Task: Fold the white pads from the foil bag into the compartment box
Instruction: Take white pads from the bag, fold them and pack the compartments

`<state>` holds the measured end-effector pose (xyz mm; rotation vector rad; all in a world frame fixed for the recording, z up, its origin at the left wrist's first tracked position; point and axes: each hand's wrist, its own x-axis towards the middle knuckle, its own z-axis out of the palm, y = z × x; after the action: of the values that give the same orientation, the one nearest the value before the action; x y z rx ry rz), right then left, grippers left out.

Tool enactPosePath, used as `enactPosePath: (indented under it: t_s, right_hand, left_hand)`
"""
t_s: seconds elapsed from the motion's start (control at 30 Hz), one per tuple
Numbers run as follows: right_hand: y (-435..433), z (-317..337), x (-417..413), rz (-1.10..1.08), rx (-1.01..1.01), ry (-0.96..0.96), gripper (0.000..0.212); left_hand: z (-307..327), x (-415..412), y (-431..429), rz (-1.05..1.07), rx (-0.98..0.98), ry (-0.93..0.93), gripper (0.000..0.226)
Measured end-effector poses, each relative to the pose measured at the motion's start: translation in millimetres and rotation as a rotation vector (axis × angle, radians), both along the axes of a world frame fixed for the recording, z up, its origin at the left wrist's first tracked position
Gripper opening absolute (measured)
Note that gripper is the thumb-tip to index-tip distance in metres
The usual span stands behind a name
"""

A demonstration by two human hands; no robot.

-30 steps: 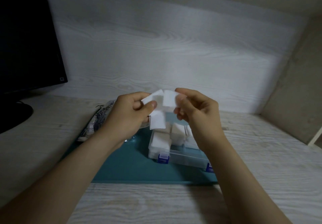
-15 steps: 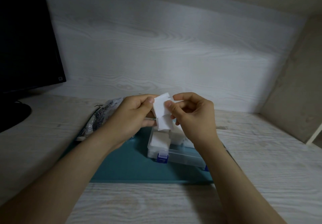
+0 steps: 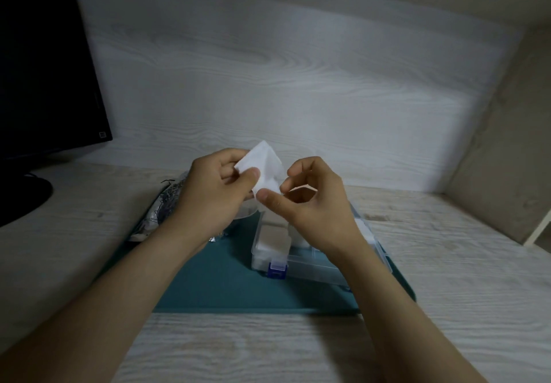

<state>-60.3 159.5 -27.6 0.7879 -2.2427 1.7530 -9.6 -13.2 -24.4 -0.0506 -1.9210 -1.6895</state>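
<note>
Left hand (image 3: pixel 214 195) pinches the white pad (image 3: pixel 265 168) by its left corner, right hand (image 3: pixel 316 206) pinches its lower edge, likely creasing it to fit the compartment box (image 3: pixel 313 269) beneath the right hand.

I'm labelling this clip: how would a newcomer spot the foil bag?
Start at the teal mat on the wooden desk. At its far left corner, partly behind the left hand, lies the foil bag. It is crinkled, silvery, with dark print, unlike the clear plastic compartment box to its right.
</note>
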Motion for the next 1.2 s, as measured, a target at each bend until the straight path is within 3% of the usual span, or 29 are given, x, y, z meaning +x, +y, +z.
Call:
enactPosePath:
  t_s: [0.13, 0.3, 0.43, 0.53, 0.7, 0.87, 1.03, 1.13, 1.2]
  right_hand:
    - [0, 1, -4, 0.027, -0.088, -0.064, 0.024]
    - [2, 2, -4, 0.027, -0.124, -0.079, 0.028]
    - [7, 8, -2, -0.026, -0.341, -0.171, 0.037]
    - [10, 15, 4, 0.137, -0.483, -0.21, 0.035]
    - [-1, 12, 13, 0.177, -0.36, -0.187, 0.018]
    - [1, 11, 9, 0.102, -0.407, -0.21, 0.013]
    - [0, 7, 6, 0.001, -0.27, -0.053, 0.013]
    - [-2, -1, 1, -0.179, -0.059, 0.214, 0.019]
    - [-4, -5, 0, -0.223, 0.087, 0.405, 0.037]
  left_hand:
    - [0, 1, 2, -0.024, 0.021, -0.006, 0.022]
    - [2, 1, 3, -0.04, 0.099, -0.021, 0.017]
    - [3, 1, 2, -0.031, 0.239, 0.0, 0.015]
    - [2, 0, 3, -0.039, 0.243, -0.029, 0.015]
    - [0, 2, 7, -0.161, 0.13, -0.119, 0.021]
    - [2, 1, 11, -0.289, 0.206, -0.133, 0.023]
    - [2, 2, 10, -0.285, 0.216, -0.114, 0.031]
    - [0, 3, 9, -0.257, 0.128, -0.13, 0.023]
    - [-1, 2, 9, -0.246, 0.121, -0.135, 0.021]
